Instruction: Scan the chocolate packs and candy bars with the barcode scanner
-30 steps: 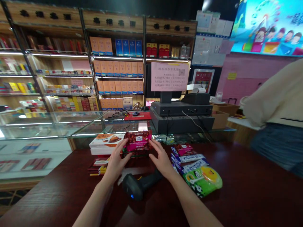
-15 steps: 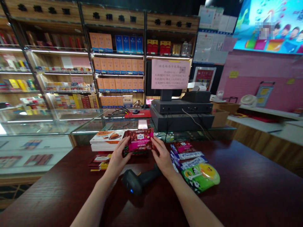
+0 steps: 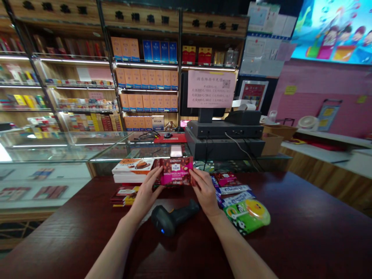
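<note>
Whole-hazelnut chocolate packet (image 3: 176, 172), two-handed grip
Left hand (image 3: 148, 186) and right hand (image 3: 206, 190) clamp its opposite ends; handheld barcode scanner (image 3: 170, 220) lies on the dark-brown tabletop (image 3: 293, 232)

The packet (image 3: 176, 172) looks like thin, glossy plastic film, and the bag (image 3: 247, 216) has a similar shiny wrapper, while the scanner (image 3: 166, 221) is smooth plastic, mostly matt. The table (image 3: 302, 228) has the look of dark wood under a polished, faintly reflective coat; the white box (image 3: 130, 178) is smooth coated card, the carton (image 3: 271, 144) plain matt cardboard. The counter (image 3: 112, 146) is clear, shiny glass, the sign (image 3: 209, 90) flat matt paper, the shelving (image 3: 142, 25) grained wood, and the register (image 3: 223, 145) dull, either plastic or painted metal.
</note>
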{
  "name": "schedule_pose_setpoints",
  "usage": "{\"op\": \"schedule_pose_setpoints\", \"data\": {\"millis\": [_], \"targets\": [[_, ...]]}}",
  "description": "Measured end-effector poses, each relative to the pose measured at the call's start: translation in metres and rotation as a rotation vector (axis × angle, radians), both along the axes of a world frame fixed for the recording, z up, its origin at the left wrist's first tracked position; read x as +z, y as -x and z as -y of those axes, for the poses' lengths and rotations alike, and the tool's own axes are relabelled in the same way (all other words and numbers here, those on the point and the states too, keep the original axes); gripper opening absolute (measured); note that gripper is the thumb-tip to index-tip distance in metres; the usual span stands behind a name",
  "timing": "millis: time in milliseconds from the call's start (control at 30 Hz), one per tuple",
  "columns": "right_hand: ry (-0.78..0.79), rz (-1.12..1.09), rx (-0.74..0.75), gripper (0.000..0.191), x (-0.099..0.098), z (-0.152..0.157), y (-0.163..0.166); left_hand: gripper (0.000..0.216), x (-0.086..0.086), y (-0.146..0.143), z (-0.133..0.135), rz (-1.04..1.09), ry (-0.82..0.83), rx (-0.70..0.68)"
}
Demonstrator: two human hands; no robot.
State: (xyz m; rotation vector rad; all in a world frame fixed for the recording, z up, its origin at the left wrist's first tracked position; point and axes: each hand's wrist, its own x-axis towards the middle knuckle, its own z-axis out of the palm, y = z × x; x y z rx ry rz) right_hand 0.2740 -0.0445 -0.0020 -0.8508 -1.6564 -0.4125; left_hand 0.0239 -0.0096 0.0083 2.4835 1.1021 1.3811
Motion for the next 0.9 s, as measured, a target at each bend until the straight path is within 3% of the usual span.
{"op": "schedule_pose_setpoints", "data": {"millis": [367,533,733,900], "targets": [[0.015,-0.103,0.050,0.036,0.003,0.003,-0.009,0.055,0.014,0.002,0.011,-0.044,0.035,-0.073],[0.074,-0.116,0.105,0.020,0.004,0.008,-0.001,0.036,0.018,0.003,0.014,0.049,0.064,-0.018],[0.150,-0.197,0.097,0.005,0.007,0.012,0.009,0.030,0.017,-0.001,0.014,0.135,0.075,0.027],[0.257,-0.336,0.010,0.023,0.006,0.008,0.013,0.025,0.011,-0.004,0.010,0.199,0.082,0.077]]}}
